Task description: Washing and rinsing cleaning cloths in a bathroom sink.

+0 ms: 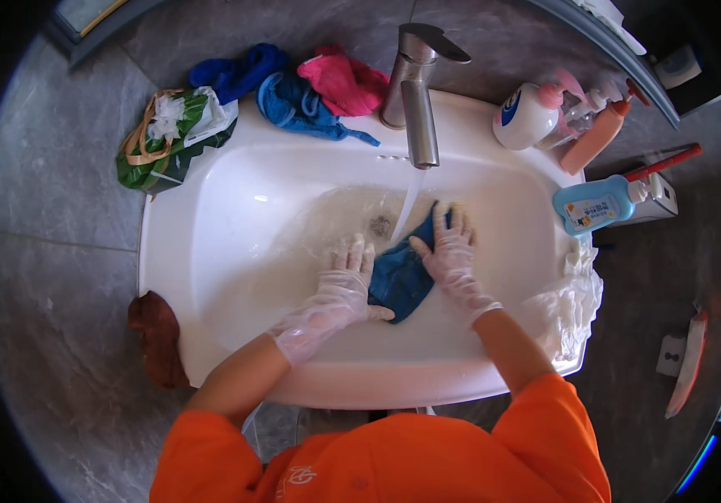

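A wet blue cloth [400,281] lies spread in the white sink [494,193], just below a stream of running water. My right hand [451,256], in a thin see-through glove, rests on the cloth's right end with fingers stretched and apart. On the cloth's left side is my left hand [339,289], gloved too. Its fingers reach flat toward the drain [380,225], and its thumb touches the cloth's near edge. Water falls from the metal faucet [419,109] between the drain and my right hand. Cloudy water covers part of the basin floor.
Blue cloths [293,109] and a pink cloth [345,81] lie on the back rim, beside a green bag [180,134]. A brown cloth [157,339] hangs at the left edge. Pump bottles [528,117], a light-blue bottle [599,205] and crumpled white plastic [574,302] line the right side.
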The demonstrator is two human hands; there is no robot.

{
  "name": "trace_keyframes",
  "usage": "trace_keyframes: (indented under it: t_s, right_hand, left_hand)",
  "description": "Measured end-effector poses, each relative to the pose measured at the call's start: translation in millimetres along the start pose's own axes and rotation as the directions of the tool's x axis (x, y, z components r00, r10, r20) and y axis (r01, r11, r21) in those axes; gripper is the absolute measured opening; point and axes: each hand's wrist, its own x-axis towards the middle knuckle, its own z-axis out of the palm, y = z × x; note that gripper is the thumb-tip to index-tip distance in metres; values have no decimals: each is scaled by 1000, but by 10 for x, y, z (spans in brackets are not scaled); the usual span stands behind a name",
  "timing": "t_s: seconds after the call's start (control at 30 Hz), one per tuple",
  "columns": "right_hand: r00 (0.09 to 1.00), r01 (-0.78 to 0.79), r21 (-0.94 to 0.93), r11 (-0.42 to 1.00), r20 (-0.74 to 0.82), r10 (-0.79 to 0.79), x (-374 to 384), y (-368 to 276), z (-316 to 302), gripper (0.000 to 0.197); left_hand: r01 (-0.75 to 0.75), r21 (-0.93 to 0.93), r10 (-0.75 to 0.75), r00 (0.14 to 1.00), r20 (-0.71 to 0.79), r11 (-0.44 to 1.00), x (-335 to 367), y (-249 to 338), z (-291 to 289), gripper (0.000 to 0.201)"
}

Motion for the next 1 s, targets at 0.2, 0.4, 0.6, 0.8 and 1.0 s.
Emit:
trace_keyframes:
  t_s: [0.2,0.4,0.6,0.8,1.0]
  right_hand:
    - [775,-336,490,805,629,-59,-107,-449,-448,45]
    - [696,-294,207,933,716,60,97,-425,-59,30]
    - [831,236,753,614,171,-530,-251,-591,-485,28]
    - [902,-159,415,896,431,-39,-12,-358,373,26]
    - [744,480,619,622,88,-662,-159,-607,-333,22]
  left_hand:
    - [188,-37,-191,977,-92,981,352,243,801,99]
    - [116,58,-113,992,-59,992,357,459,607,67]
    - [63,-56,-66,997,-47,996,217,281,661,75]
    - [109,-132,-102,993,57,985,372,419,598,68]
    - [38,56,-26,977,-210,998,250,266,775,63]
